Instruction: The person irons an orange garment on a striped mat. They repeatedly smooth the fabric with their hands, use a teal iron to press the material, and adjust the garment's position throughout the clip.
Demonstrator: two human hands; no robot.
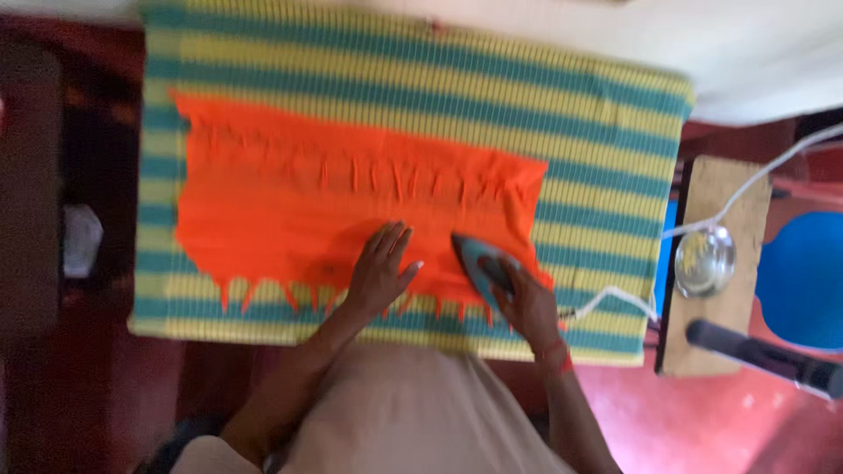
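Note:
A bright orange cloth (290,193) with a fringed near edge lies spread over a table covered by a green-and-yellow striped cover (606,149). My left hand (382,266) rests flat on the cloth near its front edge, fingers spread. My right hand (529,305) grips the handle of a blue clothes iron (479,262), whose tip points toward the cloth's middle. The iron sits on the cloth's right front part. A white cord (615,298) runs from the iron off to the right.
A small wooden stand (716,342) at the right holds a shiny metal bowl (704,261). Beyond it is a blue round seat (803,276) and a dark bar (764,355). Red floor lies below. A dark object stands at the left edge.

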